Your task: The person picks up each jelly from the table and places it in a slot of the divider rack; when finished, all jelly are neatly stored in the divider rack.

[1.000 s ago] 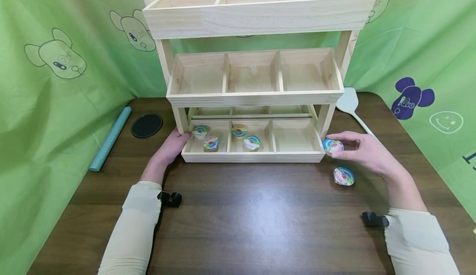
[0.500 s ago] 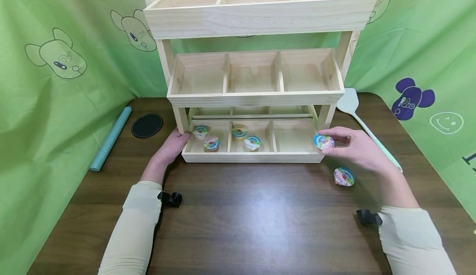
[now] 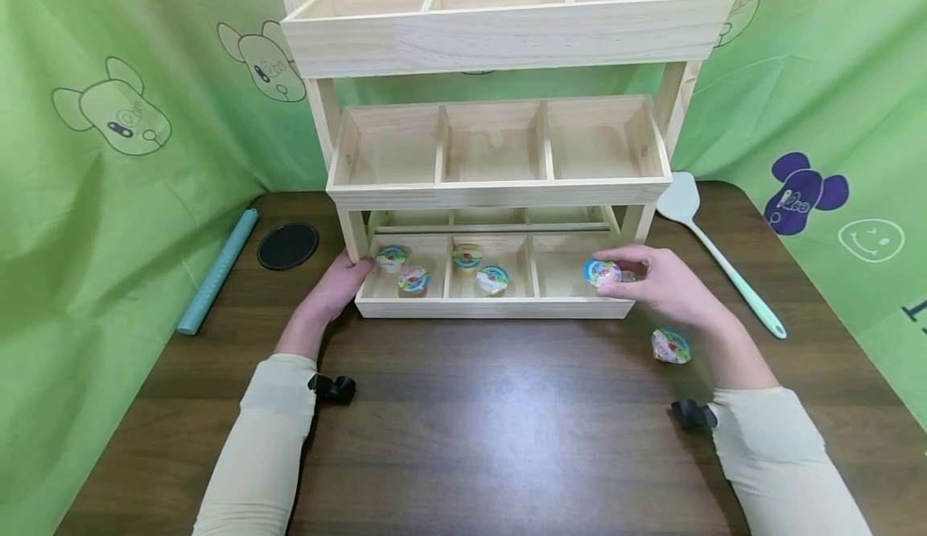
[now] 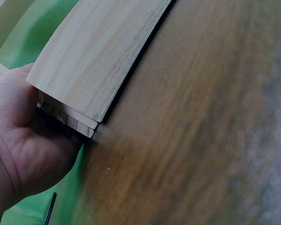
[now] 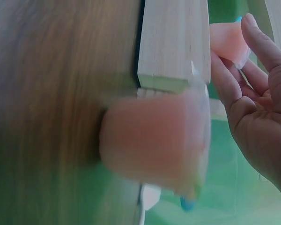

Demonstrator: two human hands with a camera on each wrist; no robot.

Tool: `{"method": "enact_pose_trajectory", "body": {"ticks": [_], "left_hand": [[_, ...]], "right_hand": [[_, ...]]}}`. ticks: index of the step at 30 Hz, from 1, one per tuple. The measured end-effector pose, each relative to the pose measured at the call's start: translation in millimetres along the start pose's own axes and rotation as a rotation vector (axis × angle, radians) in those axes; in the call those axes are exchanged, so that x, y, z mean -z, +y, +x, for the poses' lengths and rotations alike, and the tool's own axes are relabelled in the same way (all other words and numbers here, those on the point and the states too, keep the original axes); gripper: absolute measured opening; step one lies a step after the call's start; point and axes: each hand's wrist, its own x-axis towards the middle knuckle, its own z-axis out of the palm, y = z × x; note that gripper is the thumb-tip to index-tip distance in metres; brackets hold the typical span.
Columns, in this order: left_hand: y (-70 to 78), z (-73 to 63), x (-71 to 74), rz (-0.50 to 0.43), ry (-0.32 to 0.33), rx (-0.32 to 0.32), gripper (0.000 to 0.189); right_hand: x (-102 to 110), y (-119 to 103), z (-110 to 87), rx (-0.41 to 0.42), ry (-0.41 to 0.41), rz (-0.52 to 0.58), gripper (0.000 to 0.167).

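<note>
Over the right compartment of the bottom tray (image 3: 492, 308) of a pale wooden three-tier rack, my right hand (image 3: 662, 285) pinches a jelly cup (image 3: 602, 272) by its side. The right wrist view shows that cup's pink body (image 5: 227, 41) between thumb and fingers. My left hand (image 3: 336, 286) grips the bottom tray's left end; in the left wrist view its fingertips are hidden behind the wood (image 4: 93, 61). Two jelly cups (image 3: 392, 258) (image 3: 414, 280) lie in the left compartment and two more (image 3: 467, 257) (image 3: 492, 279) in the middle one. Another pink jelly cup (image 3: 671, 345) stands on the table by my right wrist.
A white spatula with a mint handle (image 3: 735, 278) lies right of the rack. On the left are a black round disc (image 3: 287, 246) and a teal rod (image 3: 217, 272). The middle tier (image 3: 500, 195) overhangs the bottom tray. Green cloth (image 3: 87, 222) surrounds the table.
My right hand has moved left with the jelly cup, from outside the tray's right end to over the right compartment. My left hand has stayed in place.
</note>
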Motion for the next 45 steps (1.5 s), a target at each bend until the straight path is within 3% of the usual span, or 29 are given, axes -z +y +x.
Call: {"method": "enact_pose_trajectory", "body": {"ticks": [7, 15, 33, 45], "left_hand": [[-0.8, 0.9, -0.6, -0.007, 0.001, 0.001, 0.063], [-0.8, -1.0, -0.3, 0.003, 0.001, 0.009, 0.064], [-1.3, -2.4, -0.1, -0.001, 0.0, 0.029, 0.064], [1.4, -2.3, -0.8, -0.008, 0.006, 0.021, 0.064]], "right_hand": [[-7, -5, 10.7, -0.041, -0.051, 0.042, 0.049], [-16, -6, 21.0, -0.032, -0.033, -0.037, 0.049], [-38, -7, 46.1, -0.111, -0.027, -0.067, 0.05], [-53, -15, 62.4, -0.131, -0.041, 0.005, 0.05]]}}
